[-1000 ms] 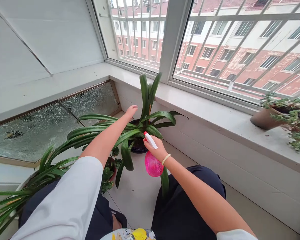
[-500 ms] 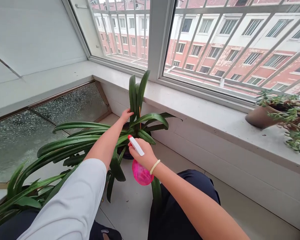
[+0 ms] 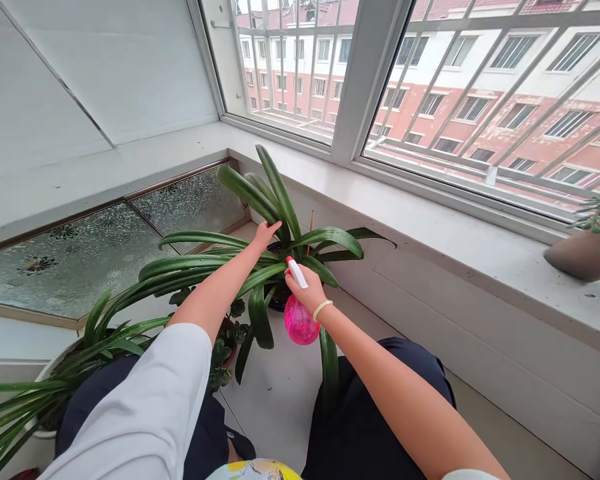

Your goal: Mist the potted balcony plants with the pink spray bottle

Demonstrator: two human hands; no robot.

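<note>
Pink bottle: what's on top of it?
A white spray head with a red tip tops the pink bottle; the right hand is wrapped around it. The bottle's neck can't be seen: the hand covers it.

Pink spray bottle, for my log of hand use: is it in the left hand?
No, the right hand grips the pink spray bottle, while the left hand is at the long green leaves.

Floor (image 3: pixel 287 387): pale tiles under a long-leaved potted plant (image 3: pixel 263 275) and a reddish pot (image 3: pixel 233 353)
White ledge (image 3: pixel 455 220): a brown pot (image 3: pixel 580 253)
</note>
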